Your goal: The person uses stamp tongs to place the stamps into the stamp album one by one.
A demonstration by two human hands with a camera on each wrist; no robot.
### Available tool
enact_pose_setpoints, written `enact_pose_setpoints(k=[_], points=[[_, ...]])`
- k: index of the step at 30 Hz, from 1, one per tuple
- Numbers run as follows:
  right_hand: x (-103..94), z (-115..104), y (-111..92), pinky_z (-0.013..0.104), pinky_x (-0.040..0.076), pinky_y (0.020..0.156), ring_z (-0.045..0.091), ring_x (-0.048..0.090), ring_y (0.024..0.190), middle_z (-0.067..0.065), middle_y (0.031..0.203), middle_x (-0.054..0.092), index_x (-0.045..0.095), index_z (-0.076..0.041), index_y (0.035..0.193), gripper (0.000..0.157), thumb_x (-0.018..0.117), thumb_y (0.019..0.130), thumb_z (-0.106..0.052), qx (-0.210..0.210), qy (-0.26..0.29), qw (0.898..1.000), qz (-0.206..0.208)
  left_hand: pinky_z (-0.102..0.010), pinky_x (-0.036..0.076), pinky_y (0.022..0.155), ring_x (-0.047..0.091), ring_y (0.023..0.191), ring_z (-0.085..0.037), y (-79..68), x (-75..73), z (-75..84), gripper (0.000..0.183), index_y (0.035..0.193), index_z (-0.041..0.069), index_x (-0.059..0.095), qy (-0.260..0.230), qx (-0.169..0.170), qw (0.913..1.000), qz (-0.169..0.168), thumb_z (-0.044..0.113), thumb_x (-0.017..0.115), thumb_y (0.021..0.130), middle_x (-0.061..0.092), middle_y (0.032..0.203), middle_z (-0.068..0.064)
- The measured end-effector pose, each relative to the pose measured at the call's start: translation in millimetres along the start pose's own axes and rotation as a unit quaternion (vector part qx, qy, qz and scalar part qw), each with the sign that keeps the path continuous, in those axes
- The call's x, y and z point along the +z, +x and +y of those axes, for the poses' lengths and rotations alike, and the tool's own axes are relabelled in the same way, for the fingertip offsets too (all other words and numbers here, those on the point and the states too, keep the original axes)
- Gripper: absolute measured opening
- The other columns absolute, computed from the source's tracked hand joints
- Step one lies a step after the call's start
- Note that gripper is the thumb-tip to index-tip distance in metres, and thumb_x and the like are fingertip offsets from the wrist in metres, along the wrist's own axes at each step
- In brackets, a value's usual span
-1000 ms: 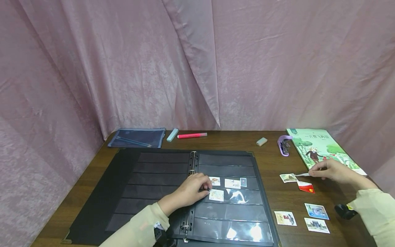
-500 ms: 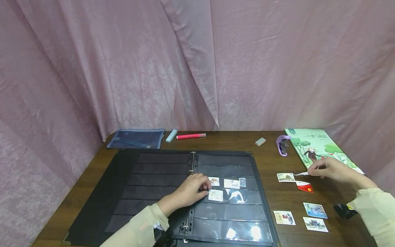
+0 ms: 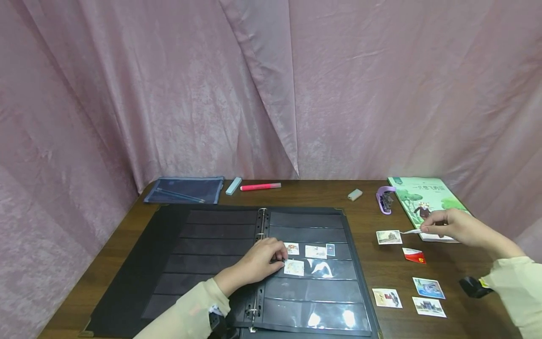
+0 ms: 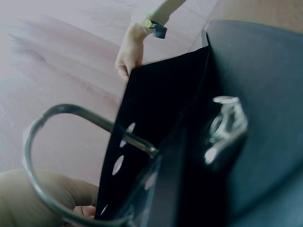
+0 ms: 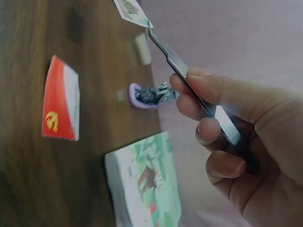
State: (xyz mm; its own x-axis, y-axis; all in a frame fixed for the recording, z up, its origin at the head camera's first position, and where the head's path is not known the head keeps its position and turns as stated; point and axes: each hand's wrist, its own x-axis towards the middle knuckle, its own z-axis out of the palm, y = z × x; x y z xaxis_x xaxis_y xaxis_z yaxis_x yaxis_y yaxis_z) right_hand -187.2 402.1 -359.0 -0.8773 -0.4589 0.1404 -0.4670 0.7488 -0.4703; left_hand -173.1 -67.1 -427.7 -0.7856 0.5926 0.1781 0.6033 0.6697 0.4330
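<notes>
My right hand [image 3: 450, 223] pinches metal tweezers [image 5: 175, 64] between thumb and fingers. The tips meet the corner of a stamp with a pale landscape picture [image 3: 388, 237], which sits at the right of the album. A red and white stamp [image 3: 414, 255] lies just below it on the table. My left hand [image 3: 260, 261] rests on the open stamp album [image 3: 309, 287] by the metal rings, its fingers bent at the left edge of a pocketed stamp [image 3: 294, 268]. Whether these fingertips pinch the page is hidden. Several stamps sit in the right page's pockets.
Three more stamps, one of them blue [image 3: 429, 287], lie at the lower right. Behind are a green book [image 3: 417, 188], a purple stapler-like item [image 3: 385, 200], an eraser [image 3: 354, 194], a red marker [image 3: 260, 187], a blue stick [image 3: 234, 186] and a mesh pouch [image 3: 195, 186].
My right hand and tweezers have moved slightly up and away. The landscape stamp has shifted with them, turned straighter and drawn apart from the red stamp. My left hand stays put.
</notes>
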Motion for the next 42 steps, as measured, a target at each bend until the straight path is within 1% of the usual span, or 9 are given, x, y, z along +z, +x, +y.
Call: enact_pose_setpoints(k=[8, 11, 14, 16, 18, 23, 28, 35, 42], points=[[-3.9, -19.6, 8.2, 0.015, 0.037, 0.055, -0.007, 0.046, 0.065, -0.016, 0.072, 0.059, 0.066, -0.023, 0.078, 0.021, 0.065, 0.077, -0.002, -0.066, -0.005, 0.998, 0.022, -0.033, 0.037, 0.088, 0.046, 0.076, -0.002, 0.2, -0.6, 0.3, 0.014, 0.085, 0.022, 0.057, 0.003, -0.004, 1.0, -0.002, 0.017, 0.068, 0.077, 0.051, 0.076, 0.011], [-3.0, -27.0, 11.1, 0.007, 0.037, 0.066, -0.015, 0.047, 0.077, -0.017, 0.073, 0.061, 0.067, -0.024, 0.077, 0.021, 0.067, 0.075, -0.003, -0.079, -0.024, 0.996, 0.038, -0.033, 0.036, 0.089, 0.046, 0.076, -0.002, 0.1, 0.0, 0.3, 0.015, 0.084, 0.023, 0.057, 0.004, -0.006, 1.0, -0.004, 0.017, 0.068, 0.077, 0.051, 0.076, 0.011], [-1.3, -34.7, 13.9, 0.004, 0.035, 0.069, -0.017, 0.047, 0.08, -0.019, 0.074, 0.061, 0.067, -0.025, 0.077, 0.021, 0.068, 0.074, -0.004, -0.085, -0.033, 0.995, 0.043, -0.033, 0.037, 0.089, 0.046, 0.076, -0.002, -0.3, 0.3, 0.4, 0.015, 0.084, 0.023, 0.057, 0.004, -0.004, 1.0, -0.003, 0.017, 0.068, 0.077, 0.051, 0.076, 0.012], [-0.4, -39.5, 15.8, 0.006, 0.036, 0.069, -0.015, 0.048, 0.08, -0.02, 0.075, 0.061, 0.066, -0.025, 0.079, 0.021, 0.068, 0.075, -0.004, -0.092, -0.029, 0.995, 0.038, -0.033, 0.037, 0.089, 0.046, 0.076, -0.002, -0.5, 0.5, 0.4, 0.015, 0.084, 0.022, 0.057, 0.004, -0.001, 1.0, -0.003, 0.017, 0.068, 0.077, 0.051, 0.076, 0.011], [0.7, -44.9, 17.7, 0.01, 0.037, 0.062, -0.008, 0.05, 0.072, -0.018, 0.076, 0.06, 0.066, -0.025, 0.08, 0.022, 0.066, 0.076, -0.004, -0.098, -0.019, 0.995, 0.03, -0.032, 0.037, 0.088, 0.046, 0.076, -0.002, -0.8, 0.4, 0.6, 0.015, 0.085, 0.022, 0.057, 0.003, -0.001, 1.0, -0.002, 0.017, 0.068, 0.077, 0.051, 0.076, 0.011], [7.0, -56.8, 23.0, 0.012, 0.038, 0.063, -0.005, 0.051, 0.073, -0.011, 0.077, 0.062, 0.065, -0.026, 0.08, 0.02, 0.066, 0.078, -0.006, -0.096, -0.007, 0.995, 0.026, -0.032, 0.037, 0.087, 0.046, 0.075, -0.002, -0.8, -0.3, 0.8, 0.014, 0.084, 0.022, 0.058, 0.003, 0.001, 1.0, 0.001, 0.017, 0.068, 0.077, 0.052, 0.076, 0.01], [18.1, -66.7, 27.9, 0.014, 0.039, 0.064, -0.005, 0.052, 0.073, -0.012, 0.078, 0.062, 0.066, -0.026, 0.081, 0.018, 0.064, 0.08, -0.009, -0.086, 0.017, 0.996, 0.023, -0.032, 0.037, 0.086, 0.046, 0.075, -0.002, 0.2, 0.4, 0.5, 0.014, 0.084, 0.022, 0.057, 0.006, 0.008, 0.9999, 0.003, 0.017, 0.069, 0.077, 0.052, 0.076, 0.01], [40.2, -74.7, 36.9, 0.017, 0.041, 0.065, -0.003, 0.052, 0.073, -0.011, 0.079, 0.061, 0.067, -0.024, 0.08, 0.012, 0.065, 0.08, -0.013, -0.074, 0.039, 0.996, 0.025, -0.031, 0.037, 0.086, 0.045, 0.075, -0.002, -0.1, -0.1, 1.5, 0.014, 0.084, 0.022, 0.057, 0.004, 0.004, 1.0, -0.001, 0.017, 0.068, 0.077, 0.051, 0.076, 0.01], [63.4, -75.5, 48.3, 0.02, 0.043, 0.065, -0.001, 0.052, 0.073, -0.007, 0.078, 0.062, 0.068, -0.02, 0.081, 0.004, 0.065, 0.081, -0.018, -0.057, 0.063, 0.996, 0.02, -0.03, 0.036, 0.086, 0.045, 0.075, -0.002, -0.6, -0.5, -0.1, 0.014, 0.084, 0.022, 0.057, 0.004, 0.004, 1.0, 0.0, 0.017, 0.068, 0.077, 0.051, 0.076, 0.011]])
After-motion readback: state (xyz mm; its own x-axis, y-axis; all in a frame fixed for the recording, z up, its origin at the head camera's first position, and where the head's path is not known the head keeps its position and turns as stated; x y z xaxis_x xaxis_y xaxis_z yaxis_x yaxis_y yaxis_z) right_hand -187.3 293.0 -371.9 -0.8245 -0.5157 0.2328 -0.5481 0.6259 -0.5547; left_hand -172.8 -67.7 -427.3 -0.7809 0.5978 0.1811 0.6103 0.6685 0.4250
